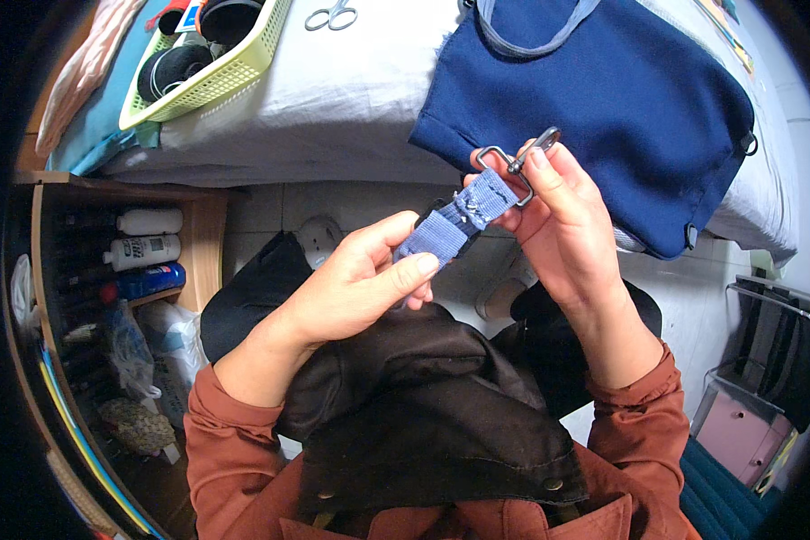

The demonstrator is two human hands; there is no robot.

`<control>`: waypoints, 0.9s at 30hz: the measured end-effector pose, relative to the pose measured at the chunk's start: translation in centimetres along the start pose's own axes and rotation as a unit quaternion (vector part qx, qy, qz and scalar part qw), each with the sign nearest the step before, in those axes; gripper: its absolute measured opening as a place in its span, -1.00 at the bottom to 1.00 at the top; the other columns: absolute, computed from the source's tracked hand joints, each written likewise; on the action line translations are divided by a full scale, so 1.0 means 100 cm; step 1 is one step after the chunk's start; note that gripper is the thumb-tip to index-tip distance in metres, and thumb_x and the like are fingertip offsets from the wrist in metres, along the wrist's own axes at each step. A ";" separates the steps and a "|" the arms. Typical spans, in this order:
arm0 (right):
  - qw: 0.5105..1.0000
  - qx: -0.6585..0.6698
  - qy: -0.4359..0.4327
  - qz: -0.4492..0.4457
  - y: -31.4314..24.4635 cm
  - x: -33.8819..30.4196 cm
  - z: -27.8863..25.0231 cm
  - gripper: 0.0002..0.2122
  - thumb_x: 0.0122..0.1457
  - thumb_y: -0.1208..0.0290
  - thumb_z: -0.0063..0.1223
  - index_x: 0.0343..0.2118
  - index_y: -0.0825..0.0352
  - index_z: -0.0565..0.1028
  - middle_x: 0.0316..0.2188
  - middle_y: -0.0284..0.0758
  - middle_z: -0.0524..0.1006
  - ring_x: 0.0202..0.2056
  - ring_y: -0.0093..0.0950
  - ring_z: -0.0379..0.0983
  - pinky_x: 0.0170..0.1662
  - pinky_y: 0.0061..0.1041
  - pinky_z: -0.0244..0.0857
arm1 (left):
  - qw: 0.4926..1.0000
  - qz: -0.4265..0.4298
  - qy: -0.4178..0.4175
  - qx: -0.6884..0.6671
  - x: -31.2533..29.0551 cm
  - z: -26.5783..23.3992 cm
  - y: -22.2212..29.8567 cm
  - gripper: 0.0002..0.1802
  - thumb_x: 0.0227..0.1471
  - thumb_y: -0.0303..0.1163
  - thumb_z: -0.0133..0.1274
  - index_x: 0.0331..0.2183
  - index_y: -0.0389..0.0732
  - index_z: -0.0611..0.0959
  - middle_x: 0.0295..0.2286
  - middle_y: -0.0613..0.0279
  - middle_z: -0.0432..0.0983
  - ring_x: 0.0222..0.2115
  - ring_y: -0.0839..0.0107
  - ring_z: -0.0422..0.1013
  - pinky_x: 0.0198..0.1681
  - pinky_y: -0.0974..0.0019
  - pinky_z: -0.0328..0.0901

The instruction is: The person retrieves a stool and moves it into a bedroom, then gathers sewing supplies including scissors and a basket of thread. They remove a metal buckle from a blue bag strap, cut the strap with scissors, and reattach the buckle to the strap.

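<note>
A blue webbing strap (489,197) is stretched between my two hands above my lap. Dark stitches and some pale thread show on its folded end, which loops through the bar of a metal swivel snap hook (515,167). My right hand (562,211) pinches the hook's metal frame between thumb and fingers. My left hand (360,274) grips the strap lower down, thumb on top, fingers curled beneath. Behind the strap a dark piece partly shows; I cannot make out what it is.
On the white-covered bed (351,117) lie a navy blue bag (594,108) with a grey-blue handle, scissors (331,14) and a yellow-green basket (243,70) holding black thread. A wooden shelf (209,243) with bottles stands at left. A pink drawer unit (738,427) is at right.
</note>
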State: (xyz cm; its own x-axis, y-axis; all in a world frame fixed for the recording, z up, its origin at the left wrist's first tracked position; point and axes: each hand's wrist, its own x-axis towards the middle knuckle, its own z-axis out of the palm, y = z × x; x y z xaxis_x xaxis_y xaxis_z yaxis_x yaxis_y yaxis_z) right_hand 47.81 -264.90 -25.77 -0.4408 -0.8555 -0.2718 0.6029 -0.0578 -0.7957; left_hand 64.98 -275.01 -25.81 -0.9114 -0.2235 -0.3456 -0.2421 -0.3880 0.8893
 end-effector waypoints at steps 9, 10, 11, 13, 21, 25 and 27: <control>0.972 0.206 -0.037 0.105 0.006 0.002 -0.005 -0.85 0.13 0.38 -0.14 -0.34 0.35 0.38 -0.30 -0.18 0.45 -0.22 -0.42 0.40 -0.24 -0.50 0.38 | 0.999 0.005 -0.023 -0.035 -0.005 -0.004 0.000 -0.76 0.01 -0.30 -0.07 -0.32 -0.27 0.40 -0.60 0.32 0.34 -0.65 0.63 0.23 -0.53 0.57 0.17; 0.978 0.181 -0.037 0.100 0.005 0.001 -0.004 -0.86 0.13 0.38 -0.13 -0.34 0.34 0.38 -0.31 -0.19 0.46 -0.22 -0.43 0.41 -0.23 -0.50 0.38 | 0.999 0.005 -0.027 -0.034 -0.005 -0.004 0.001 -0.74 0.00 -0.29 -0.06 -0.31 -0.27 0.40 -0.60 0.32 0.34 -0.64 0.62 0.24 -0.54 0.57 0.17; 0.982 0.156 -0.036 0.095 0.004 0.001 -0.003 -0.87 0.12 0.38 -0.12 -0.35 0.33 0.38 -0.32 -0.21 0.46 -0.23 -0.43 0.41 -0.23 -0.51 0.37 | 0.999 0.005 -0.030 -0.033 -0.006 -0.005 0.001 -0.73 0.00 -0.28 -0.06 -0.30 -0.27 0.40 -0.59 0.31 0.35 -0.63 0.62 0.24 -0.54 0.57 0.17; 0.987 0.121 -0.044 0.098 0.005 0.001 -0.001 -0.87 0.11 0.36 -0.10 -0.36 0.31 0.36 -0.32 -0.24 0.45 -0.24 -0.46 0.39 -0.21 -0.49 0.35 | 0.999 0.011 -0.013 -0.050 -0.005 0.001 0.005 -0.71 -0.01 -0.26 -0.05 -0.29 -0.27 0.40 -0.60 0.31 0.36 -0.64 0.62 0.26 -0.57 0.58 0.18; 0.972 -0.227 -0.048 0.026 0.016 -0.003 0.007 -0.75 0.03 0.34 0.02 -0.30 0.38 0.31 -0.42 -0.26 0.48 -0.47 -0.55 0.41 -0.44 -0.59 0.31 | 0.998 -0.020 0.027 -0.055 -0.008 0.000 0.011 -0.72 0.00 -0.26 -0.04 -0.27 -0.25 0.44 -0.59 0.34 0.37 -0.71 0.71 0.23 -0.67 0.65 0.14; 0.858 -0.474 -0.025 -0.198 0.018 -0.002 0.001 -0.56 -0.08 0.36 0.15 -0.16 0.42 0.28 -0.43 -0.21 0.47 -0.61 -0.54 0.39 -0.49 -0.59 0.28 | 0.998 -0.032 0.043 -0.033 -0.012 -0.001 0.015 -0.73 0.01 -0.27 -0.05 -0.28 -0.24 0.44 -0.61 0.36 0.36 -0.73 0.74 0.20 -0.69 0.67 0.11; 0.823 -0.522 0.003 -0.222 0.006 -0.006 0.010 -0.54 -0.11 0.38 0.17 -0.13 0.40 0.28 -0.43 -0.21 0.46 -0.63 -0.51 0.38 -0.50 -0.56 0.28 | 0.997 -0.027 0.062 -0.023 -0.013 -0.001 0.014 -0.74 0.01 -0.27 -0.05 -0.28 -0.24 0.44 -0.61 0.37 0.36 -0.74 0.74 0.19 -0.69 0.67 0.11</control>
State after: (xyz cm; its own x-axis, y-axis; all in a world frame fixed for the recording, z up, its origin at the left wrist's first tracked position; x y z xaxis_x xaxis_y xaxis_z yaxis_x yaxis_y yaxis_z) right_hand 49.15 -264.91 -25.57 -0.4691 -0.8663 0.1718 -0.5180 0.1123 -0.8480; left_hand 65.83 -275.37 -24.13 -0.8485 -0.3087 -0.4298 -0.2719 -0.4424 0.8546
